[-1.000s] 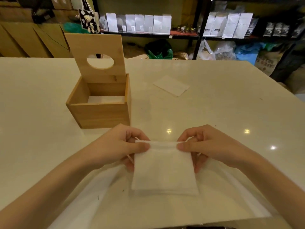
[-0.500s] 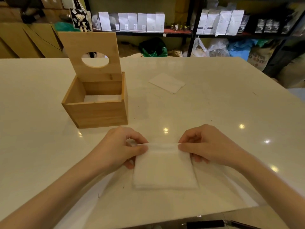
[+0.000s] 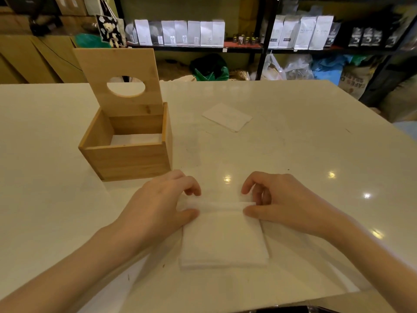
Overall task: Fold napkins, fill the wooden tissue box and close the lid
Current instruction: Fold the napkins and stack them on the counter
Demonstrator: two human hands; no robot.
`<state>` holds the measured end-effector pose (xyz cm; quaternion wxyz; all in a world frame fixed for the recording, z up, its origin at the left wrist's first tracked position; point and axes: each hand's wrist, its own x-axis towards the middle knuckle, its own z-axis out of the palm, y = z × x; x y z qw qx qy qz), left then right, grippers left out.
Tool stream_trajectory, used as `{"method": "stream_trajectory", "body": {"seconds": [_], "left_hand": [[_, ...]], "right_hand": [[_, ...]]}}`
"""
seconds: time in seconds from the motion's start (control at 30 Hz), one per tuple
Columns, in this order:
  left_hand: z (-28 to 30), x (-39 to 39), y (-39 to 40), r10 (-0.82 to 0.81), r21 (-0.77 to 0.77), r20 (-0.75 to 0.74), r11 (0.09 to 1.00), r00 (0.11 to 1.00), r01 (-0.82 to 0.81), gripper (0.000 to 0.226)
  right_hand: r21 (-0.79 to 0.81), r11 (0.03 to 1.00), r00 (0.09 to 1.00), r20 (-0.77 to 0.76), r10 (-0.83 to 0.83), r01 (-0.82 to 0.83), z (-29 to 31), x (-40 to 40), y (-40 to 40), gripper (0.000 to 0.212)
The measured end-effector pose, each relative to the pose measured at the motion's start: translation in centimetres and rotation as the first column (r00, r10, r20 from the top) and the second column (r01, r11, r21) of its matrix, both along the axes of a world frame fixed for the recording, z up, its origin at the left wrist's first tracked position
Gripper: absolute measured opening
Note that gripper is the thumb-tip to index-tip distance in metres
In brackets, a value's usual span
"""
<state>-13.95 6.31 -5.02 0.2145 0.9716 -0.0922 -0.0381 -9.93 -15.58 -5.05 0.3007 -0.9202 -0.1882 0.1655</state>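
A white napkin [image 3: 222, 240] lies folded on the pale table [image 3: 316, 154] in front of me. My left hand [image 3: 160, 208] pinches its far left corner and my right hand [image 3: 279, 204] pinches its far right corner, thumbs on top of the fold. Further back on the left stands the wooden tissue box [image 3: 126, 159], open, with its lid [image 3: 121, 80] upright behind it, a round hole in the lid. White napkins [image 3: 135, 138] show inside the box at the bottom.
Another folded napkin [image 3: 226, 116] lies flat further back, right of the box. Behind the table, dark shelves carry white bags [image 3: 180, 32] and dark packets. Cardboard boxes stand at the back left.
The napkin's far edge has come down lower onto the table under both hands. The view has shifted slightly, so the box sits a bit further left and up.
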Motion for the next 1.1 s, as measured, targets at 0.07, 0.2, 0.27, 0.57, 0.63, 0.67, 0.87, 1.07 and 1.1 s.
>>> {"method": "stream_trajectory", "body": {"seconds": [0.07, 0.2, 0.27, 0.57, 0.63, 0.67, 0.87, 1.07, 1.1], "left_hand": [[0.6, 0.3, -0.4, -0.081, 0.089, 0.007, 0.993, 0.997, 0.08, 0.025], [1.9, 1.6, -1.5, -0.243, 0.264, -0.114, 0.927, 0.963, 0.265, 0.015], [3.0, 2.9, -2.1, -0.268, 0.289, -0.162, 0.907, 0.95, 0.305, 0.018], [8.6, 13.9, -4.4, -0.234, 0.148, 0.057, 0.963, 0.97, 0.224, 0.017], [8.7, 17.0, -4.8, -0.208, 0.172, 0.049, 0.965, 0.977, 0.197, 0.019], [8.6, 18.4, -4.9, -0.197, 0.191, 0.044, 0.964, 0.979, 0.185, 0.02], [5.3, 25.5, -5.0, -0.155, 0.298, 0.008, 0.943, 0.988, 0.145, 0.028], [2.1, 28.4, -5.1, -0.147, 0.405, -0.068, 0.9, 0.987, 0.162, 0.043], [1.8, 28.6, -5.2, -0.148, 0.436, -0.086, 0.884, 0.985, 0.171, 0.045]], "right_hand": [[-0.069, 0.995, 0.997, 0.001, 0.077, -0.077, 0.4, 0.5, 0.0, 0.02], [-0.158, 0.971, 0.984, -0.035, 0.174, -0.177, 1.3, 1.9, 0.3, 0.02], [-0.148, 0.968, 0.979, -0.039, 0.2, -0.203, 2.0, 2.9, 0.4, 0.02], [0.047, 0.999, 0.969, 0.248, -0.014, 0.002, 5.4, 11.1, 0.1, 0.017], [0.081, 0.994, 0.95, 0.298, -0.099, 0.079, 5.0, 13.4, 0.1, 0.019], [0.092, 0.989, 0.939, 0.315, -0.136, 0.112, 4.7, 14.5, 0.1, 0.019], [0.095, 0.944, 0.886, 0.327, -0.328, 0.315, 2.0, 19.3, 0.2, 0.023], [-0.014, 0.903, 0.861, 0.308, -0.404, 0.429, -1.2, 21.4, 0.9, 0.025], [-0.026, 0.904, 0.86, 0.318, -0.398, 0.428, -1.4, 21.4, 1.0, 0.026]]}}
